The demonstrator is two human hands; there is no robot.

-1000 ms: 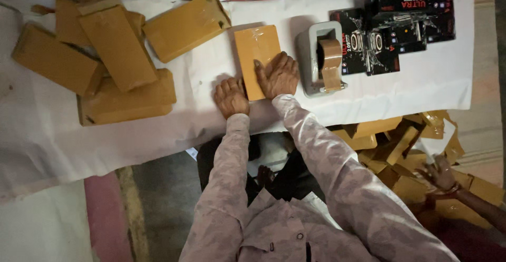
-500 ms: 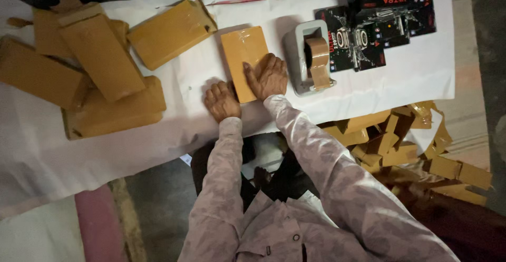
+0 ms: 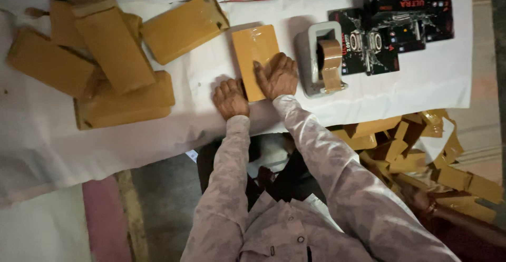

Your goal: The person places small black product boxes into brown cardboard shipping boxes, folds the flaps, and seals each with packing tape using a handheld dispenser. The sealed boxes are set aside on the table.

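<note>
I note the brown wrapped packet [image 3: 254,56] lying flat on the white-covered bench [image 3: 211,72], its long axis running away from me, slightly tilted toward the upper right. My right hand [image 3: 278,76] lies palm-down on the packet's near right corner, fingers spread flat, pressing rather than closing round anything. My left hand [image 3: 230,98] rests on the bench just beside the packet's near left corner, touching its edge, fingers loosely curled and empty. So the packet lies forward of both hands, and the right is the nearer, already on it. The grey tape dispenser [image 3: 322,59] with its brown roll stands just right of the packet, close to the right hand. A heap of similar brown packets [image 3: 113,62] sits well apart to the left; black printed boxes [image 3: 390,25] lie beyond the dispenser.
</note>
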